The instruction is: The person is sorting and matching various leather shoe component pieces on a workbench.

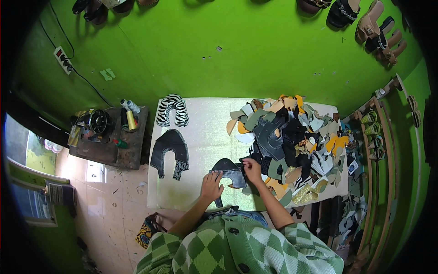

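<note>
At far left we see a black sewing machine (96, 122), its details hard to make out. On the left side of the pale surface (203, 123), a zebra-print arch-shaped piece (172, 101) lies beyond a larger black horseshoe-shaped piece (169, 139). Our left hand (211, 184) lies palm down, fingers extended and unclenched, over the left part of a black arched cut piece (224, 163) near the surface's front edge, hiding some of it. Our right hand (252, 171) bends inward, thumb and fingers closed on that piece's right edge; the tiny dark bit at the fingertips is unclear. Further right, a scrap heap (292, 141) overlaps itself, so many outlines are hidden.
</note>
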### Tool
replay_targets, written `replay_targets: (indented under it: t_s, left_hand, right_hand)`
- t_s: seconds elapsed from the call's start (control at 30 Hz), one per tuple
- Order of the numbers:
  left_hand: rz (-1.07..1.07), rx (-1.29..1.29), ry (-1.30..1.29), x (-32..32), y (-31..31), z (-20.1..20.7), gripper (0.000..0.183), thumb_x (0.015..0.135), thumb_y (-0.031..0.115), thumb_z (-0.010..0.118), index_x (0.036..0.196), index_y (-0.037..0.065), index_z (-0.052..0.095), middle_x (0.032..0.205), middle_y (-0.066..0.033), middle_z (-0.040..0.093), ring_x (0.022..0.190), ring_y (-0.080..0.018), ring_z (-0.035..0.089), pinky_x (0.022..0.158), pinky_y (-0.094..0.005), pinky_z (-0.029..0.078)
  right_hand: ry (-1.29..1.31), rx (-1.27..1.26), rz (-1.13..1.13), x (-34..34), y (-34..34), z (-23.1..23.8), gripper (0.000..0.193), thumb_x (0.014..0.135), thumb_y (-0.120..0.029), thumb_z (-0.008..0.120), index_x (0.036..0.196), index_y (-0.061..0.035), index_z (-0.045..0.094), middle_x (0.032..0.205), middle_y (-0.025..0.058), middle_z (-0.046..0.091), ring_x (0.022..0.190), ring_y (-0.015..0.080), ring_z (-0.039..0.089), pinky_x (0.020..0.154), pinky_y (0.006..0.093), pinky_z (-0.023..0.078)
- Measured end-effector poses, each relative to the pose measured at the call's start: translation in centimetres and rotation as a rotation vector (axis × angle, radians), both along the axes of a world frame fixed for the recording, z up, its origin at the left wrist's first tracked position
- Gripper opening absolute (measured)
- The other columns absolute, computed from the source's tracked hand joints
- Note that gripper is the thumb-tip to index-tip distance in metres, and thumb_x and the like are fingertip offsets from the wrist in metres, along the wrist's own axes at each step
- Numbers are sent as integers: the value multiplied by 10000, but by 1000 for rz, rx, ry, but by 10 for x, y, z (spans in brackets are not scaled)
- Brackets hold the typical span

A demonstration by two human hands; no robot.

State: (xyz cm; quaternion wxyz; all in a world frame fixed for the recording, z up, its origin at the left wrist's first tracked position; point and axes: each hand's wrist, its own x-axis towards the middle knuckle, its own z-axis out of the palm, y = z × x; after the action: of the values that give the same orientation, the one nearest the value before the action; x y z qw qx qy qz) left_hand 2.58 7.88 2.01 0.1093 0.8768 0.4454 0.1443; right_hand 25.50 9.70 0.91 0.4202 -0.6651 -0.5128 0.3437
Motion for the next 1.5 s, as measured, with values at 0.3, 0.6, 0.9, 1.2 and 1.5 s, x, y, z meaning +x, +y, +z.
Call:
replay_targets:
  t_s: [0.3,0.6,0.9,1.2,1.5]
  left_hand:
    - [36,12,95,4,-3,-7,551,759,213,523,1273,26,460,1127,-155,489,1121,-284,446,963,-395,311]
    - [58,-12,103,4,-4,-11,553,757,205,528,1282,46,459,1181,-153,490,1159,-275,437,963,-390,311]
    - [69,-38,87,4,-4,-2,526,745,197,543,1250,57,496,1104,-121,503,1100,-245,455,935,-383,325]
    - [118,-112,-56,0,3,-1,458,763,175,561,1210,82,522,1066,-116,506,1043,-241,490,897,-381,363]
    - [380,-187,-532,-13,37,-27,254,795,187,655,988,31,602,959,-121,588,924,-301,539,829,-379,418]
  right_hand:
    - [-287,-127,156,2,1,-15,184,761,-49,573,916,-9,664,779,149,651,704,244,636,674,332,495]
    - [-290,-28,101,-7,-17,-11,206,747,-50,587,938,-3,649,758,137,634,668,221,617,639,313,480]
    - [-118,-245,59,-16,-4,-7,219,702,-161,703,853,-11,654,691,85,627,643,191,608,633,309,477]
    - [-138,-198,54,-23,1,-6,177,718,-166,736,754,-13,656,641,56,620,569,126,560,566,278,447]
    - [263,-178,197,-5,-4,-13,143,788,-123,705,826,4,652,693,-18,613,618,34,504,579,204,414]
